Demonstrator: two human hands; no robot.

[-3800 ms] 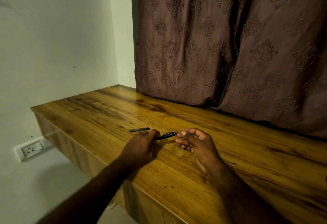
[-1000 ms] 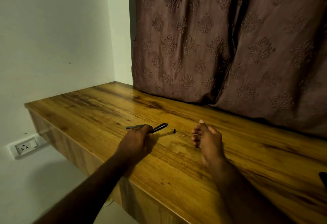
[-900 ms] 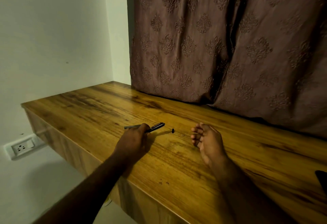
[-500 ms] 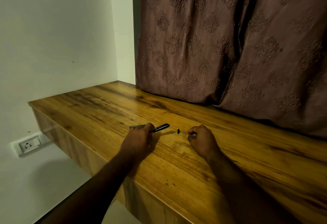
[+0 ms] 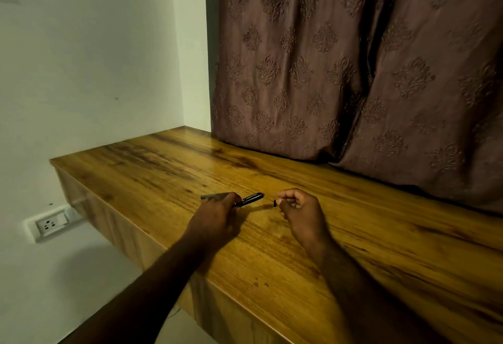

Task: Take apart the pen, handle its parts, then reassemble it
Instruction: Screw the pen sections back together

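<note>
My left hand (image 5: 217,217) rests on the wooden desk (image 5: 367,235), shut on the black pen barrel with its clip (image 5: 251,199), which sticks out to the right just above the wood. Another dark pen part (image 5: 215,196), long and thin, lies on the desk behind my left fingers, partly hidden by them. My right hand (image 5: 299,211) hovers just right of the barrel with its fingertips pinched on a tiny black pen piece (image 5: 275,202). A small gap separates that piece from the barrel's end.
A brown patterned curtain (image 5: 353,58) hangs down onto the back of the desk. A white wall (image 5: 95,58) is at the left, with a power socket (image 5: 50,225) below the desk's left edge. The desk's front edge runs under my forearms.
My right hand closed over the tiny black piece that lay on the desk and lifted it between its fingertips. My left hand kept its hold on the barrel, barely moving.
</note>
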